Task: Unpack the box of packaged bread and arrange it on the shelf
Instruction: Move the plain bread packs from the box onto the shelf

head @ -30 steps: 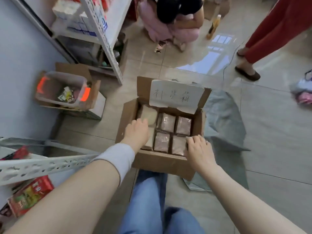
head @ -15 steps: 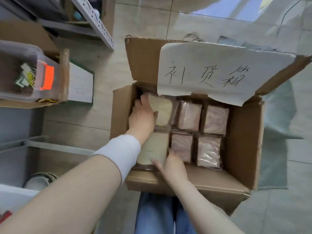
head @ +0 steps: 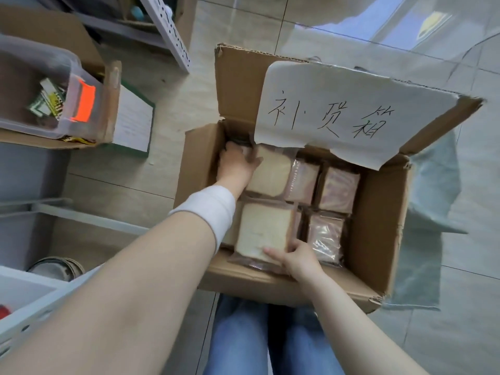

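our left grip (head: 238,165) curls round the far bread pack (head: 272,175) and our right grip (head: 300,259) pinches the near bread pack (head: 262,228), both inside the cardboard box (head: 378,226). light, soft, slippery film: we'd hold the edges, never squeezing.

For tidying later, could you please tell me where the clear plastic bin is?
The clear plastic bin is at the left of the head view, inside a cardboard tray, left of the open bread box.
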`<move>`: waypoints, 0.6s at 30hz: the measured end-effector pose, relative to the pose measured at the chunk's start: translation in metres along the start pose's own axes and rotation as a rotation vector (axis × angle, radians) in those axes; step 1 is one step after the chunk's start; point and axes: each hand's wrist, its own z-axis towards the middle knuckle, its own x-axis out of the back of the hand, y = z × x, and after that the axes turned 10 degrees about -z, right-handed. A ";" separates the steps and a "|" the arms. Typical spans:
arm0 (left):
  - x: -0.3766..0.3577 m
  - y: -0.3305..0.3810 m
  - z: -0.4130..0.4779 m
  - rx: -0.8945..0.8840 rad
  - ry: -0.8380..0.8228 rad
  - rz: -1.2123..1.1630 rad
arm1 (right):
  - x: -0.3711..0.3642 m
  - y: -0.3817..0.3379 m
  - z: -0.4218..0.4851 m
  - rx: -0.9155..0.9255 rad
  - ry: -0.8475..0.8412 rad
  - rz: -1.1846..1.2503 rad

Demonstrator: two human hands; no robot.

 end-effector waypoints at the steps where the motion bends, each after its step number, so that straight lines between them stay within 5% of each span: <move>1: -0.005 -0.002 0.002 0.008 0.014 -0.010 | 0.002 0.002 0.003 0.010 -0.015 0.021; 5: -0.027 -0.018 0.017 -0.024 0.024 0.082 | 0.005 0.007 0.020 0.090 -0.071 0.021; 10: -0.022 -0.019 0.009 -0.048 -0.036 -0.130 | 0.022 0.016 0.019 0.164 -0.103 0.042; 18: 0.030 -0.002 -0.114 -0.224 0.137 -0.333 | 0.080 0.035 -0.048 0.250 -0.056 -0.105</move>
